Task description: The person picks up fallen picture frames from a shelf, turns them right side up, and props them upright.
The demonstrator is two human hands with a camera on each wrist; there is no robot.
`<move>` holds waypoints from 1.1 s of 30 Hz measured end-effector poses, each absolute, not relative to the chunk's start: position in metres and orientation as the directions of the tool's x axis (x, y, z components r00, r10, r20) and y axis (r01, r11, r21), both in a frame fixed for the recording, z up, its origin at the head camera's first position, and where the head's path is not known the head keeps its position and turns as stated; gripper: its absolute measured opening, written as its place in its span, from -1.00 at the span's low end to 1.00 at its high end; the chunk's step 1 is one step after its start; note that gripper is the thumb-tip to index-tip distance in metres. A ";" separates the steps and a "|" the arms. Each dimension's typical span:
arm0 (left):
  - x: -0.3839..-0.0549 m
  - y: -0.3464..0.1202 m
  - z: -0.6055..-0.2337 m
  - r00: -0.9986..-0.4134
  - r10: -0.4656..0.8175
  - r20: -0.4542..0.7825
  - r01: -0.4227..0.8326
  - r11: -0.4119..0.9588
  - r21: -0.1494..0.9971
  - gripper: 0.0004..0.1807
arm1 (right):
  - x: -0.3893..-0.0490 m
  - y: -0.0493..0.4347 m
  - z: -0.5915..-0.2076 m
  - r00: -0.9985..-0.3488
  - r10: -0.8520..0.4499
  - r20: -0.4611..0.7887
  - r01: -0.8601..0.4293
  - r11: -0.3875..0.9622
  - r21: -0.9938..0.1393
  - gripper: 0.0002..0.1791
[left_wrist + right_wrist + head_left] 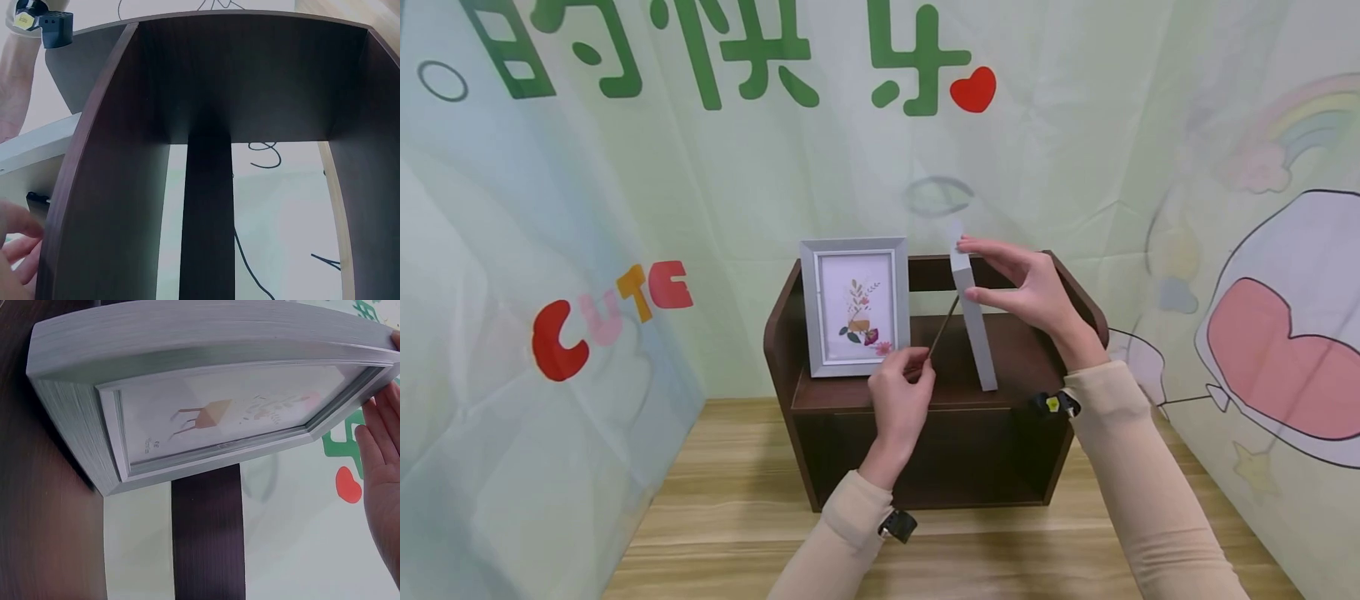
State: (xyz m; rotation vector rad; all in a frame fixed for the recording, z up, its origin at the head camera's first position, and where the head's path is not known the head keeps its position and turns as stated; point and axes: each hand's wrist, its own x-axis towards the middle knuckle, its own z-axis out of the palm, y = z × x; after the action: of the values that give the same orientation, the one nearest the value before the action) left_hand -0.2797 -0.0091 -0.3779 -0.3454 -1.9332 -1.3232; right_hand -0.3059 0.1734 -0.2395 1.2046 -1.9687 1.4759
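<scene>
A grey picture frame point(973, 325) stands edge-on on the upper shelf of a dark brown rack point(1026, 350). My right hand point(1033, 287) holds it near the top, thumb on the near side edge and fingers at the upper corner. Behind the frame a thin brown support leg point(945, 327) slants out, and my left hand point(904, 396) pinches its lower end. The right wrist view shows the frame's glazed front point(219, 412) with a small print under it. In the left wrist view only some fingers of my left hand point(19, 247) appear, beside the rack's side panel.
A second grey frame point(855, 308) with a flower print stands upright on the shelf's left, close to my left hand. The rack has raised sides and a back rail point(940, 273). It stands on a wood-grain surface point(722, 500) before printed cloth walls point(760, 183).
</scene>
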 end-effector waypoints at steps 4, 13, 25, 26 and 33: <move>-0.280 -0.010 -0.378 -0.664 -0.191 0.723 0.600 0.440 0.668 -0.90 | -0.306 0.172 -0.239 -0.541 -0.410 0.734 -0.822 0.076 -0.564 -0.44; -0.281 -0.011 -0.380 -0.652 -0.202 0.731 0.601 0.452 0.660 -0.91 | -0.306 0.169 -0.238 -0.540 -0.424 0.727 -0.825 0.098 -0.556 -0.44; -0.283 -0.014 -0.380 -0.621 -0.217 0.753 0.613 0.463 0.640 -0.92 | -0.305 0.166 -0.238 -0.551 -0.428 0.717 -0.820 0.118 -0.560 -0.43; -0.283 -0.014 -0.380 -0.621 -0.218 0.753 0.611 0.467 0.639 -0.93 | -0.305 0.166 -0.238 -0.551 -0.428 0.716 -0.820 0.119 -0.560 -0.43; -0.284 -0.015 -0.380 -0.626 -0.215 0.750 0.602 0.478 0.639 -0.94 | -0.306 0.166 -0.239 -0.546 -0.431 0.718 -0.824 0.119 -0.554 -0.43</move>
State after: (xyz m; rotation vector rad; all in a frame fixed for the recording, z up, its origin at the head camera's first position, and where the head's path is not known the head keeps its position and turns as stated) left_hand -0.2840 -0.0146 -0.3797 -0.3230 -1.8962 -1.2429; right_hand -0.3063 0.1658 -0.2393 1.2179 -2.0228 1.4060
